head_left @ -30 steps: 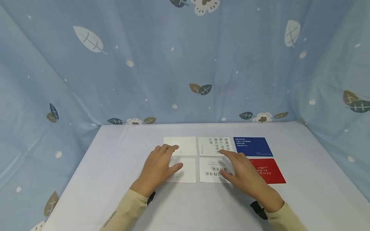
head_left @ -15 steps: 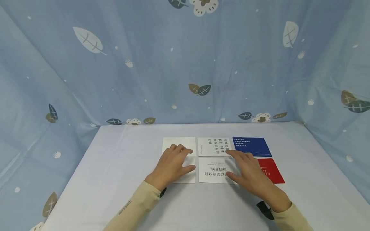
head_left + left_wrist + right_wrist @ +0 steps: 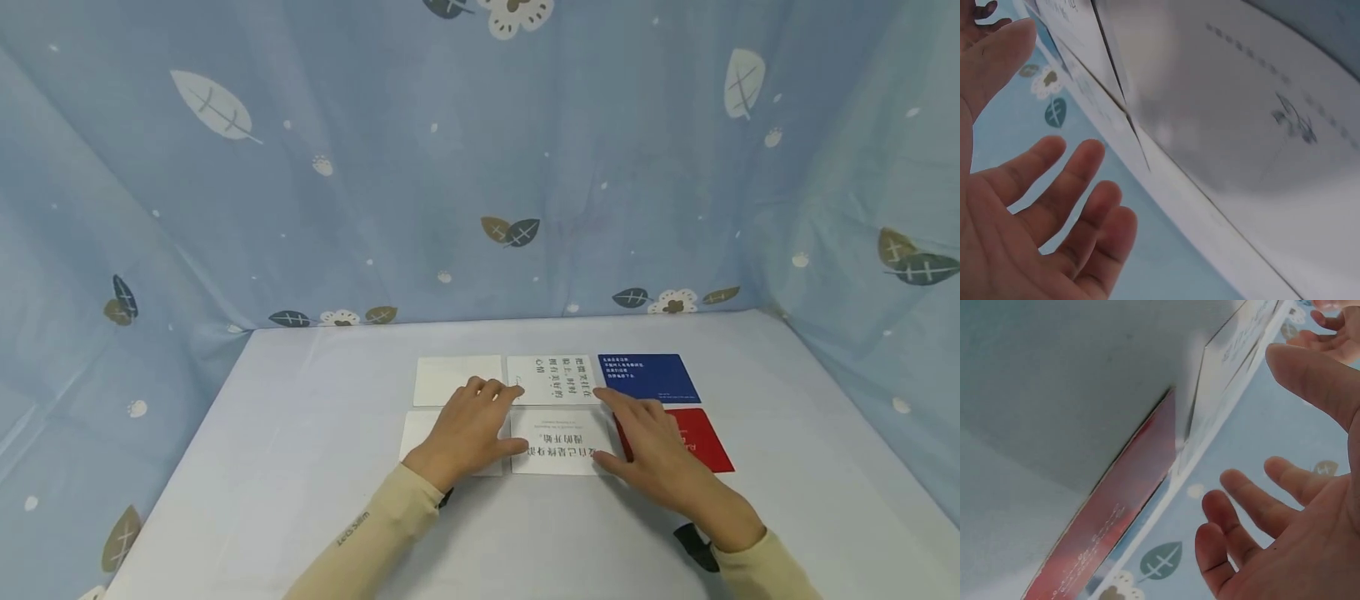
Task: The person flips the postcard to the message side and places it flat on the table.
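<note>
Two rows of cards lie flat on the white table. My left hand (image 3: pixel 468 429), fingers apart and loosely bent, hovers over the lower left white card (image 3: pixel 416 425), its fingertips at the left edges of the middle cards. Those are a lower white card with printed lettering (image 3: pixel 558 429) and an upper lettered card (image 3: pixel 555 375). Above the red card (image 3: pixel 705 442), partly covering it, is my right hand (image 3: pixel 656 450), thumb and fingers spread. Both palms hold nothing; in the left wrist view the fingers (image 3: pixel 1079 169) show bare.
A plain white card (image 3: pixel 450 375) lies at the upper left and a blue card (image 3: pixel 648 379) at the upper right. Behind the white table (image 3: pixel 322 433), a blue curtain (image 3: pixel 390 167) with leaf and flower prints hangs at the back and sides.
My left hand has moved right, from the left cards to the edge of the middle ones. The right hand has shifted a little right, uncovering more of the middle cards. The cards keep their layout.
</note>
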`<state>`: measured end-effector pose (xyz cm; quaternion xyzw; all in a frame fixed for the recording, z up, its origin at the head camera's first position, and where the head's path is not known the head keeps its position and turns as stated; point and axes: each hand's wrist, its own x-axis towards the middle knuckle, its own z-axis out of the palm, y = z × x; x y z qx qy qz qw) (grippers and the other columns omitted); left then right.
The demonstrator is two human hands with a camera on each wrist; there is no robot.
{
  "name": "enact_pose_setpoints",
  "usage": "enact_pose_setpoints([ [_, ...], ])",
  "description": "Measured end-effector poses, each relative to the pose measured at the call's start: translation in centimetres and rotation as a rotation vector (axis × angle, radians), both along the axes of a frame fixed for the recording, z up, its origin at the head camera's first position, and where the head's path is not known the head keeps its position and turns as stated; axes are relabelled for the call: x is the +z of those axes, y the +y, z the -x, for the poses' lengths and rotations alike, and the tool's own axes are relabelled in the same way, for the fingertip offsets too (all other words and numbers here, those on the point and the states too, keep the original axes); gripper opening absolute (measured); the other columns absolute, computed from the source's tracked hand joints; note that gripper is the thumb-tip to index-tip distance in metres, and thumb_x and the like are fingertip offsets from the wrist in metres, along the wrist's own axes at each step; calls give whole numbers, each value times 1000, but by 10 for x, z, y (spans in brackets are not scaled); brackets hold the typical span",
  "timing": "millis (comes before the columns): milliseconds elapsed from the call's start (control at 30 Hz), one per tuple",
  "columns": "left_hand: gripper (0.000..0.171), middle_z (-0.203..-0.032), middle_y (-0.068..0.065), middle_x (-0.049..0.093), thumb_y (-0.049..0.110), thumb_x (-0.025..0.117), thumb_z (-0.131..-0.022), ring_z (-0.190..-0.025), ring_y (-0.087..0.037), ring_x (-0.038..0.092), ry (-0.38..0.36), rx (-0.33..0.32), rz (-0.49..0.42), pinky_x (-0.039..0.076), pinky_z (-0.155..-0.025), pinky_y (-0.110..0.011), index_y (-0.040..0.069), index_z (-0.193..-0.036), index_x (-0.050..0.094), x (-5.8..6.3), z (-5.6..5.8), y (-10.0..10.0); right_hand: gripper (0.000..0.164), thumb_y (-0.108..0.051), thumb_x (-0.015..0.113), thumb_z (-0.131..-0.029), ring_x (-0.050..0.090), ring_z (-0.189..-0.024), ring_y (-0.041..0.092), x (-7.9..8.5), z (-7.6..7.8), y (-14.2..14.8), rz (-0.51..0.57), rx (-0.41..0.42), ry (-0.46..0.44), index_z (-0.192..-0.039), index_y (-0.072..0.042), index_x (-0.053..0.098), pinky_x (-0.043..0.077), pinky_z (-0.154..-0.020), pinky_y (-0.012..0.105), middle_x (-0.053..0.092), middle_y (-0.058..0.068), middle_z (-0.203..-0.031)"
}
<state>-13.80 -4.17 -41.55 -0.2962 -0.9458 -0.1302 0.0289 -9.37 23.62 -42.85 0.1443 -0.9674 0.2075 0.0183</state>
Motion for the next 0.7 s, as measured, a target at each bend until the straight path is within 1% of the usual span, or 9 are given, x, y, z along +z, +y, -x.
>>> enact_pose_setpoints([
  [100,63,-123,-4,64,49,79,-85,-113,-26,54,13,-9,17,46,-95,-40,15,-134,63,-2,0,3,95,-26,90,-77,43,-127,36,0,0,1,2,1,-16,-156,-17,37,38,-100,61,49,16,-148],
  [333,62,-121,-5,64,50,80,-84,-112,-26,54,4,-8,51,46,-97,-42,13,-132,65,-7,1,8,87,-27,89,-78,48,-120,29,-2,3,2,-23,47,-17,-152,-16,45,41,-95,52,55,11,-144],
  [433,61,-119,-5,65,49,81,-83,-110,-26,55,17,-10,54,46,-94,-42,13,-130,66,-9,0,9,85,-28,88,-78,49,-121,30,-4,5,2,-38,57,-29,-151,-16,46,41,-95,52,56,10,-144],
  [567,57,-116,-4,65,48,81,-83,-106,-25,55,46,-18,58,47,-91,-41,13,-126,68,-12,-1,10,82,-27,88,-78,48,-124,33,-5,6,1,-53,48,-48,-150,-16,48,41,-97,54,56,10,-143],
  [700,56,-115,-4,66,48,82,-82,-105,-25,56,58,-12,70,48,-90,-40,13,-125,69,-15,-1,11,81,-27,88,-78,47,-125,34,-6,7,0,-60,46,-48,-149,-16,49,41,-98,57,56,11,-143],
])
